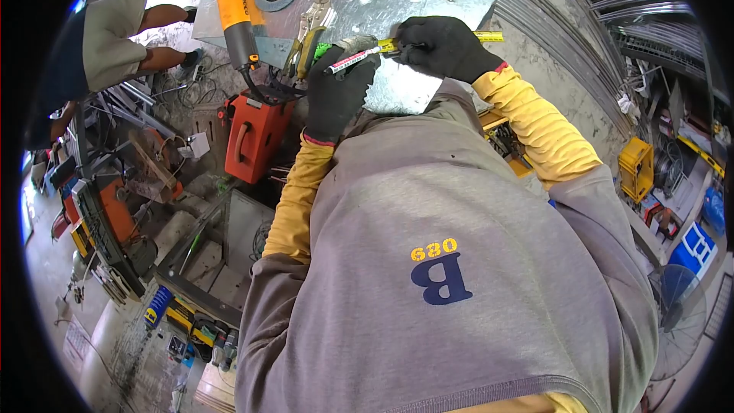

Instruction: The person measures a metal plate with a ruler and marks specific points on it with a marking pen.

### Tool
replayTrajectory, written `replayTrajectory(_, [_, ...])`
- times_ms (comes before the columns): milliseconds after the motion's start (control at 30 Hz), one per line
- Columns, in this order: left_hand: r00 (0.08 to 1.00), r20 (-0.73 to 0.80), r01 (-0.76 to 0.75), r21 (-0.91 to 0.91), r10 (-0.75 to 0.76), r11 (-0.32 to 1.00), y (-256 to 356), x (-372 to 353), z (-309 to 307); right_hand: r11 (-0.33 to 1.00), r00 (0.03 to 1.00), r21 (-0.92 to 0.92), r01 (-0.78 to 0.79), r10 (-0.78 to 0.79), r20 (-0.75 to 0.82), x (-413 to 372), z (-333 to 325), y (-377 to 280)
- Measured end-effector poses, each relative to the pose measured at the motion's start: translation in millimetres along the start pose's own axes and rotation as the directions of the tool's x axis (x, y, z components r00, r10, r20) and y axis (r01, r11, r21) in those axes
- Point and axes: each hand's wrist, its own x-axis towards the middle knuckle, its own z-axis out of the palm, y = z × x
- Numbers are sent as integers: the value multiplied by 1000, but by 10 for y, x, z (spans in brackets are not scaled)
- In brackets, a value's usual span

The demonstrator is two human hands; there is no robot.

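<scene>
Left hand (336,95) gripping marker (353,59), right hand (442,47) pinching tape measure (489,36) just beside

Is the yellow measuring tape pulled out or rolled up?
Pulled out. The yellow tape runs straight out from both sides of the right hand, over the metal table.

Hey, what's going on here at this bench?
A person in black gloves works at a metal sheet. The left hand grips a marker, and the right hand holds a yellow tape measure over the sheet. An angle grinder and locking pliers lie beside the left hand. Off to the left is another person.
</scene>
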Motion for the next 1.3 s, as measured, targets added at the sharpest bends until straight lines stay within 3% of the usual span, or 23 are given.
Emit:
replayTrajectory(67, [989,4,150,-8,-150,989,121,-9,13,1000,1000,6,9,-9,-4,0,-1,5])
replayTrajectory(100, [989,3,150,-8,-150,989,151,-11,32,1000,1000,16,11,-10,-10,-1,3,7])
replayTrajectory(267, [998,26,59,11,-59,998,95,-18,35,1000,1000,9,10,-10,-16,-4,22,19])
replayTrajectory(400, [996,25,87,60,-88,994,79,-33,34,1000,1000,9,10,-10,-21,-5,29,25])
replayTrajectory(467, [999,46,5,89,-9,996,47,-21,27,1000,1000,20,9,-9,-24,-11,30,26])
replayTrajectory(667, [996,86,-26,39,23,999,-10,-26,25,999,999,-7,44,-44,-27,9,-14,-13])
replayTrajectory(1200, [992,88,84,63,-90,994,48,-35,36,1000,1000,9,16,-16,-16,-5,23,26])
replayTrajectory(1300, [997,79,-32,107,23,994,18,-19,41,999,999,21,24,-23,-42,-13,34,28])
